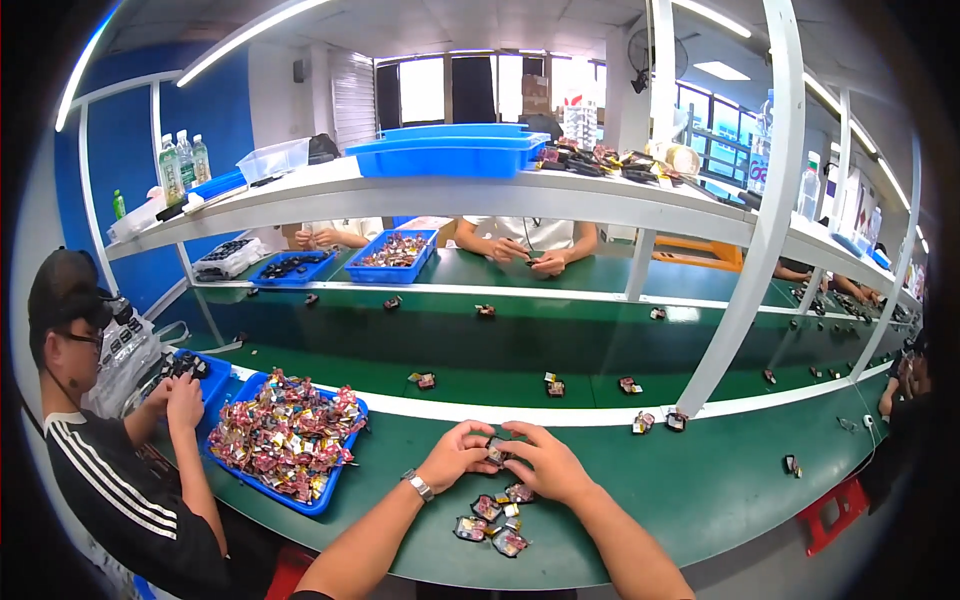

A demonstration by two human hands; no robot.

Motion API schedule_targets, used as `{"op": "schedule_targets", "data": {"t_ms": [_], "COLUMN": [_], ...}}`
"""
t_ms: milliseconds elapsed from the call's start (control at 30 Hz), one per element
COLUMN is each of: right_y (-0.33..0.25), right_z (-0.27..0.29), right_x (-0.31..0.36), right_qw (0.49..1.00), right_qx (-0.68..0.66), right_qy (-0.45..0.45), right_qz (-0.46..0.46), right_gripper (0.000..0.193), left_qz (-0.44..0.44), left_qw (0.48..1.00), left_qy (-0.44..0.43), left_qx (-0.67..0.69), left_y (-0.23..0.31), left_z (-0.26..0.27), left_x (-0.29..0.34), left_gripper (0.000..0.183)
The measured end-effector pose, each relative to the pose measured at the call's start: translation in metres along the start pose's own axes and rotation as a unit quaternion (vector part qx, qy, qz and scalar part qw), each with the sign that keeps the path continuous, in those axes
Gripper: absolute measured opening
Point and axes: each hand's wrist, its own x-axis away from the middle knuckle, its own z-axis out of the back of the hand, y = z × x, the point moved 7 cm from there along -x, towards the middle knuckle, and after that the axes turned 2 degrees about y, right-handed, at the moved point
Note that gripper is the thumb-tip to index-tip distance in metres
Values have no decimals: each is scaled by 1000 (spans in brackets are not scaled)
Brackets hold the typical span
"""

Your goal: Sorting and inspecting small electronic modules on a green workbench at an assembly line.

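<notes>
Over the green tabletop, my left hand (456,460) and my right hand (550,464) meet with bent fingers around one small electronic module (494,453). It has a dark casing and a pale part inside; the fingertips cover much of it. A watch circles my left wrist. Just below my hands, a loose group of similar modules (487,508) lies on the table, with reddish boards, dark casings and bits of yellow and white. To the left of my left hand stands a blue tray (318,505) heaped with reddish circuit boards (285,435) and their small yellow and silver parts.
A white rail (590,413) and post (745,220) separate my table from the dark green belt (480,345), which carries scattered modules. Overhead runs a white shelf (420,203) with blue trays (450,155). A co-worker (120,470) sits at left; others work across and at right.
</notes>
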Motion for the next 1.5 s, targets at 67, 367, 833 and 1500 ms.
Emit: {"op": "schedule_targets", "data": {"t_ms": [67,367,833,1500], "right_y": [2,5,19,13], "right_z": [-3,-8,-16,-19], "right_x": [0,0,5,7], "right_qw": [1000,1000,991,989], "right_qx": [-5,15,-100,-51], "right_qy": [3,2,-9,106], "right_qz": [-8,-25,-83,-94], "right_gripper": [31,14,15,13], "left_qz": [5,18,-2,4], "left_qw": [1000,997,991,996], "left_qy": [-13,-71,-130,-82], "left_qx": [-8,-18,-29,24], "left_y": [5,-4,-1,-9], "left_z": [-6,-14,-20,-10], "left_x": [4,2,5,0], "left_gripper": [28,37,38,29]}}
